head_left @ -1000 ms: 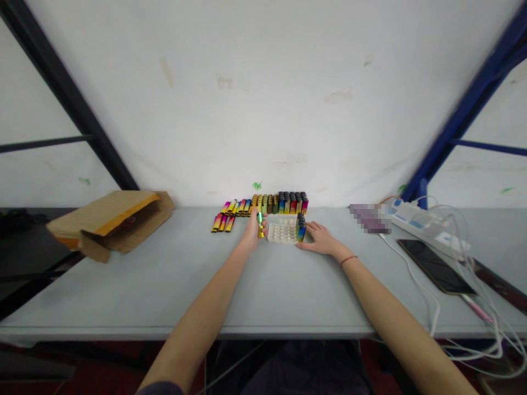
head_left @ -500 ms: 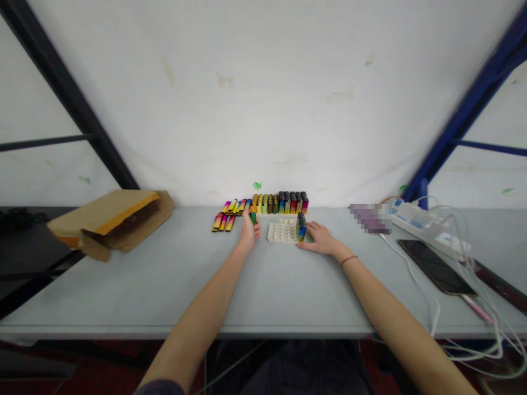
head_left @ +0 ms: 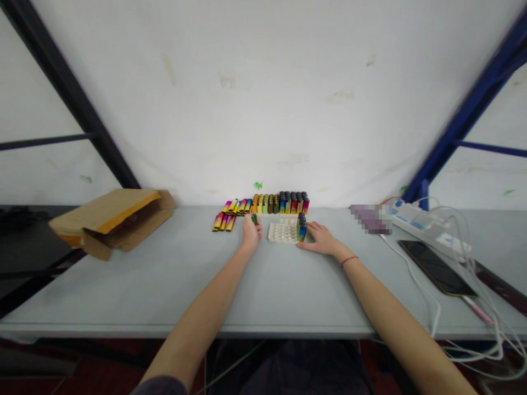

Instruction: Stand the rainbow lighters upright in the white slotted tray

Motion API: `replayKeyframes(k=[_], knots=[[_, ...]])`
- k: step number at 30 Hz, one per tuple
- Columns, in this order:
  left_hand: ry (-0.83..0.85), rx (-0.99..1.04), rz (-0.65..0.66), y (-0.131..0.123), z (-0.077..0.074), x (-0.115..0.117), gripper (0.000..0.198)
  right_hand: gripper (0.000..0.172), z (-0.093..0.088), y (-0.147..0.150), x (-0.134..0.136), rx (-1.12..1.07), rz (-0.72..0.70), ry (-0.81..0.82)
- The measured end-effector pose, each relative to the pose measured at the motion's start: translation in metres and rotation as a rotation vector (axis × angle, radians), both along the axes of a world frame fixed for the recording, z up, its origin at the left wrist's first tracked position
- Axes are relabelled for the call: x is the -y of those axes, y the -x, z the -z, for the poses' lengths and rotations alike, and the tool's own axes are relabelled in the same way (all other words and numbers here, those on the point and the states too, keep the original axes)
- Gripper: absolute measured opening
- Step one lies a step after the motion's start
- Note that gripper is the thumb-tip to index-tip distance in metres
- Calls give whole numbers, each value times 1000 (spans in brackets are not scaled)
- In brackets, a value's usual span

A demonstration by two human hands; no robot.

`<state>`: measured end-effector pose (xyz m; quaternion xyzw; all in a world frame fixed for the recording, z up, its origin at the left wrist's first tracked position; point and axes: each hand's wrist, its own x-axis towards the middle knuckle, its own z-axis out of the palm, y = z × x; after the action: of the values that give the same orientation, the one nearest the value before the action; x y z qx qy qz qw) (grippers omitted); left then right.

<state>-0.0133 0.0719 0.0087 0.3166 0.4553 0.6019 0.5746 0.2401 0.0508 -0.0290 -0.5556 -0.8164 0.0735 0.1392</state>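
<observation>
My left hand is closed around something green and dark-tipped, apparently a lighter, mostly hidden by the fingers. Just right of it lies a white tray with rows of round holes. A column of blue and multicoloured lighters stands upright at the tray's right end. My right hand lies beside that end, fingers and thumb spread, the thumb by the front corner. To the left, several pink and yellow lighters lie flat. Behind the tray stand yellow and green lighters and black-topped lighters.
An opened cardboard box lies at the left of the grey table. On the right are a pixelated purple object, a black phone and a white power strip with tangled cables. A white wall rises behind.
My left hand has turned and drawn slightly nearer, its fingers curled further around the green item. My right hand and the tray stay in place.
</observation>
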Motion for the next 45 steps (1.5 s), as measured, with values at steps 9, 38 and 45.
replayKeyframes(k=[9,38,45], knots=[[36,30,113,4,-1,-3,44,89,0,0,0,2,13,9],[-764,-830,245,-14,21,-2,30,100,-8,0,4,44,-49,72],[-709,-931,286,-23,17,3,29,101,-7,1,4,62,-44,84]])
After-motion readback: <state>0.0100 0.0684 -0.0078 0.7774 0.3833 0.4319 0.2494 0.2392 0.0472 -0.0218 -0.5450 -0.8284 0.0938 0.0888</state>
